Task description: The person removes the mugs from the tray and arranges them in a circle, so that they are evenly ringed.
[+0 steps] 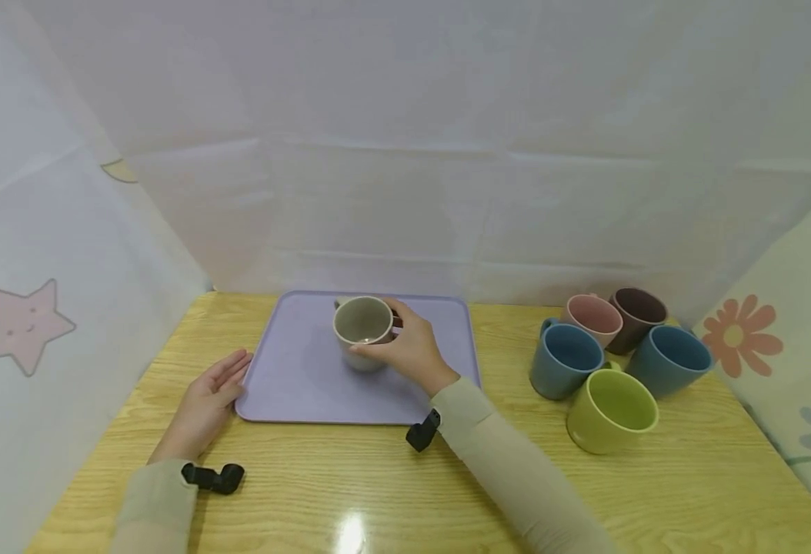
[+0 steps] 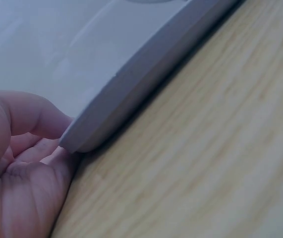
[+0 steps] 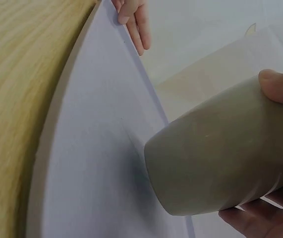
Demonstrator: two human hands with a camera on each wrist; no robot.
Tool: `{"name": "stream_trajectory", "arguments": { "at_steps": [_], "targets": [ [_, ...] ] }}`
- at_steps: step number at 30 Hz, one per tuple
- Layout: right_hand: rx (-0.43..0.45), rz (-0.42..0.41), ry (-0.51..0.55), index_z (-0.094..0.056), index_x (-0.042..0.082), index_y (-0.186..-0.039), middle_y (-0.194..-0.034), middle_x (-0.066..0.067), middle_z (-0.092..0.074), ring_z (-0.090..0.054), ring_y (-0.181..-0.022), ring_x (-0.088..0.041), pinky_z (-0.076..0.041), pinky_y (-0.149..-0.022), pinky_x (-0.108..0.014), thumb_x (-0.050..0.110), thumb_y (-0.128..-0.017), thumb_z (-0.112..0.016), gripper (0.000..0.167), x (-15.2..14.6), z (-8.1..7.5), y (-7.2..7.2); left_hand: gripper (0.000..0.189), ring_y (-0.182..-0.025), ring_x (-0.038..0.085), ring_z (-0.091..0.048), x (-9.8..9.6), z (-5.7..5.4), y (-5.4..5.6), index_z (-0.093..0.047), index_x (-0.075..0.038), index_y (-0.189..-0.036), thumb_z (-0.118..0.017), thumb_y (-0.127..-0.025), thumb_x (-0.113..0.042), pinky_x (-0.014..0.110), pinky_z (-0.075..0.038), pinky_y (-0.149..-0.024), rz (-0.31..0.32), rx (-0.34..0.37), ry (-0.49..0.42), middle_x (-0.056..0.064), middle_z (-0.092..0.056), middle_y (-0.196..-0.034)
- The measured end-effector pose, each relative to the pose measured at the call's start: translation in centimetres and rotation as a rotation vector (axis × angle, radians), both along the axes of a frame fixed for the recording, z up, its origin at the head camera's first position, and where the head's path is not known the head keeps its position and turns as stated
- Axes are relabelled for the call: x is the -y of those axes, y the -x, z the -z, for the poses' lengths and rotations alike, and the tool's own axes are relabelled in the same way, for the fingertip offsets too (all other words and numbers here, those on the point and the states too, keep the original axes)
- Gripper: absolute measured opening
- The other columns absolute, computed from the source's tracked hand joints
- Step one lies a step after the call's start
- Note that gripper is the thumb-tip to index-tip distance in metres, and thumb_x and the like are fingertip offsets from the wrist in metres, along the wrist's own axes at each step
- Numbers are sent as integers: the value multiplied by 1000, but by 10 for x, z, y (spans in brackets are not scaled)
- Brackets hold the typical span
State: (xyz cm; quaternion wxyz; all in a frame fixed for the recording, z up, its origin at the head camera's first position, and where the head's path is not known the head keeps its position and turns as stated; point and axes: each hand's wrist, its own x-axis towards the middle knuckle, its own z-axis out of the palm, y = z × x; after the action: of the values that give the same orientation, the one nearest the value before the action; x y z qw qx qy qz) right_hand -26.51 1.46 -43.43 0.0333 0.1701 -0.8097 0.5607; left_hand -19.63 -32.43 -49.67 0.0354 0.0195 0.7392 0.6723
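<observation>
A grey mug (image 1: 363, 321) is upright over the middle of the lilac tray (image 1: 295, 385), its handle toward the back left. My right hand (image 1: 412, 346) grips it from the right, with the thumb on the near side and the fingers round the far side. In the right wrist view the mug's base (image 3: 158, 183) appears slightly above the tray, with a soft shadow below. My left hand (image 1: 205, 400) holds the tray's front left corner. The left wrist view shows the thumb (image 2: 37, 114) at the rim and other fingers below and beside it.
On the right of the wooden table (image 1: 350, 477) several mugs stand close together: a pink mug (image 1: 592, 317), a dark brown mug (image 1: 637, 315), a blue mug (image 1: 565, 362), another blue mug (image 1: 670, 360) and a yellow-green mug (image 1: 609, 412). A pale cloth (image 1: 392, 192) hangs behind the table.
</observation>
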Motion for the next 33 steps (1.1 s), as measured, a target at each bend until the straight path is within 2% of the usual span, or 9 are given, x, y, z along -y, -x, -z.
{"name": "stream_trajectory", "arguments": {
  "at_steps": [7, 14, 18, 26, 29, 33],
  "targets": [
    [-15, 23, 63, -58, 17, -138, -126, -2, -64, -66, -111, -22, -58, -94, -32, 27, -65, -97, 83, -28, -7, -21, 65, -152, 38, -15, -1, -2, 0, -10, 4, -160, -38, -102, 8, 11, -38, -107, 4, 15, -15, 27, -12, -165],
    [-89, 43, 87, -60, 15, -137, -125, -3, -65, -64, -114, -21, -60, -92, -39, 23, -64, -98, 83, -57, -15, -37, 64, -152, 38, -17, -2, -3, -1, -11, 4, -160, -38, -102, 7, 14, -36, -110, -5, 24, 16, 26, -14, -165],
    [-112, 59, 59, -61, 14, -136, -125, -5, -66, -63, -115, -22, -61, -91, -40, 21, -65, -97, 81, -72, -26, -48, 64, -151, 38, -17, 0, -3, -1, -12, 4, -160, -39, -102, 6, 13, -37, -109, -8, 13, 30, 26, -16, -165],
    [-104, 78, 38, -62, 15, -136, -125, -4, -66, -63, -114, -23, -61, -88, -37, 19, -64, -98, 81, -103, -49, -65, 64, -151, 38, -17, 1, -1, 0, -11, 5, -160, -39, -102, 7, 13, -36, -109, 1, 8, 17, 27, -15, -165],
    [-101, 77, 59, -62, 12, -136, -126, -8, -66, -64, -114, -26, -61, -89, -40, 14, -65, -97, 79, -116, -56, -70, 64, -152, 38, -16, 1, 0, 0, -11, 5, -160, -38, -102, 7, 15, -35, -111, 1, 9, 22, 26, -15, -165],
    [-144, 110, 28, -63, 9, -135, -125, -13, -67, -66, -112, -31, -62, -88, -39, 8, -66, -95, 76, -134, -65, -76, 64, -152, 38, -16, 1, 0, 0, -11, 5, -160, -38, -102, 6, 15, -35, -111, 4, 10, 23, 27, -14, -165]
  ]
}}
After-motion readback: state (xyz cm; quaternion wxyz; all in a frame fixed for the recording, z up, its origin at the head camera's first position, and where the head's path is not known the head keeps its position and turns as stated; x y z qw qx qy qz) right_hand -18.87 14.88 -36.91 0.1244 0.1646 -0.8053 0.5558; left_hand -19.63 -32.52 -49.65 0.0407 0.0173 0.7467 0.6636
